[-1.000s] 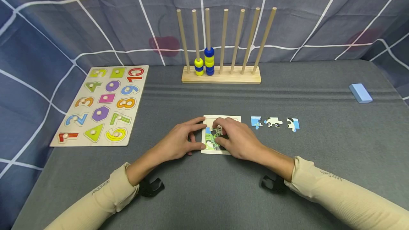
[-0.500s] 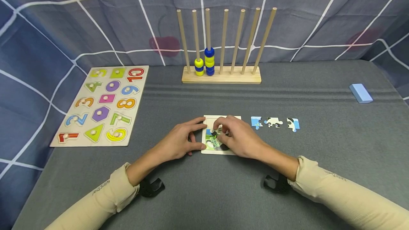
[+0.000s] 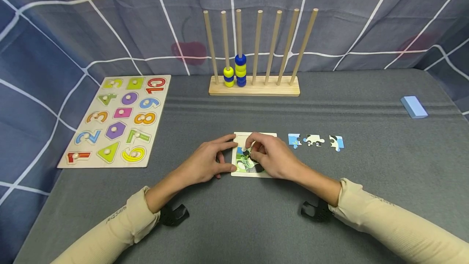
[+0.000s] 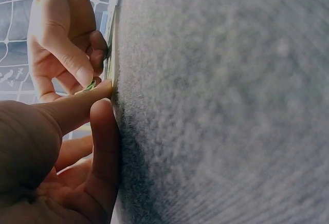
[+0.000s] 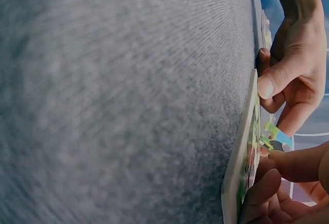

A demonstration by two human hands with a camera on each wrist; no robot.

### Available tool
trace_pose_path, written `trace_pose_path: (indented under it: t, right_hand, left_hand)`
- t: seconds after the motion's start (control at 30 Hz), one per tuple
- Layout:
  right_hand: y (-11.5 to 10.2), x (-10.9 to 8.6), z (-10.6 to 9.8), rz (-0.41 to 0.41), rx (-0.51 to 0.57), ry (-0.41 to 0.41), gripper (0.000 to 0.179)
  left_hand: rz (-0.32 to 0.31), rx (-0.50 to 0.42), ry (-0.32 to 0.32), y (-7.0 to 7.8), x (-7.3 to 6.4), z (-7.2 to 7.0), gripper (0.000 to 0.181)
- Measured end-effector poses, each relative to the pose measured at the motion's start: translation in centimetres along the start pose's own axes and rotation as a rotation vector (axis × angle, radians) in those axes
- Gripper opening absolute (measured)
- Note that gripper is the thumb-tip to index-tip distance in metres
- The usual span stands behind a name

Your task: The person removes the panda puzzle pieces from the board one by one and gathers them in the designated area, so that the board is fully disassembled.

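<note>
A small jigsaw board with a pale frame and a panda picture lies in front of me. My left hand rests at its left side, with thumb and index fingertips on the frame near two corners. Over the picture, my right hand pinches a jigsaw piece, green and blue, tilted up off the board in the right wrist view. The hand hides the board's right half in the head view. Three loose jigsaw pieces lie in a row right of the board.
A number puzzle board with knobbed pieces lies at the left. Behind the jigsaw stands a wooden peg rack with yellow and blue beads on two pegs. A light blue block is at the far right. A checked curtain hangs behind.
My right hand has shifted slightly right over the board, and its thumb and fingers have drawn closer together. The left hand and the loose pieces have stayed in place.
</note>
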State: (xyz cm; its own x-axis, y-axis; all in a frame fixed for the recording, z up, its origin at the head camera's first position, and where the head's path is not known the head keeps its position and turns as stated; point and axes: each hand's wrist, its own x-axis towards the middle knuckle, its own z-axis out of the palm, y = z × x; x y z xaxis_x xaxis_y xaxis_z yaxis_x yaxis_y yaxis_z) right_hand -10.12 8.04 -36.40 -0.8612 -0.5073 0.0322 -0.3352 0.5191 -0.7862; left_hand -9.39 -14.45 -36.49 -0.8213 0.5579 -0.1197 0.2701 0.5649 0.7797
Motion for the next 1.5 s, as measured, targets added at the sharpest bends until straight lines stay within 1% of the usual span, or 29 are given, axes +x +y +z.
trace_pose_path:
  t: [0.1,0.27,0.43,0.77,1.0,1.2,1.33,1.5]
  right_hand:
    - [0.0,0.0,-0.1,0.019,0.039,0.001,0.013]
    - [0.1,-0.2,-0.3,0.024,0.093,0.002,0.013]
    - [0.6,-0.7,-1.0,0.043,0.16,-0.018,0.015]
    - [2.2,-3.2,-3.5,0.092,0.202,-0.032,0.016]
    - [3.1,-5.3,-5.4,0.138,0.198,-0.033,0.011]
    - [3.8,-6.6,-6.7,0.178,0.152,0.006,0.011]
    - [4.4,-7.1,-7.2,0.172,0.124,0.023,0.013]
    - [5.0,-7.2,-7.4,0.147,0.07,0.033,0.016]
  left_hand:
    - [0.001,0.003,-0.002,0.0,0.0,0.0,0.06]
    - [-0.003,0.001,-0.003,0.1,0.1,0.0,0.061]
    - [-0.009,0.009,-0.002,0.1,0.1,0.1,0.06]
    - [0.001,0.017,0.006,0.1,0.0,0.0,0.06]
    - [-0.001,0.011,0.004,0.0,0.0,0.1,0.06]
    - [-0.005,0.03,0.004,0.1,0.0,0.1,0.06]
    - [-0.001,0.032,0.006,0.1,0.0,0.1,0.06]
    - [0.002,0.026,0.007,0.2,0.0,0.1,0.06]
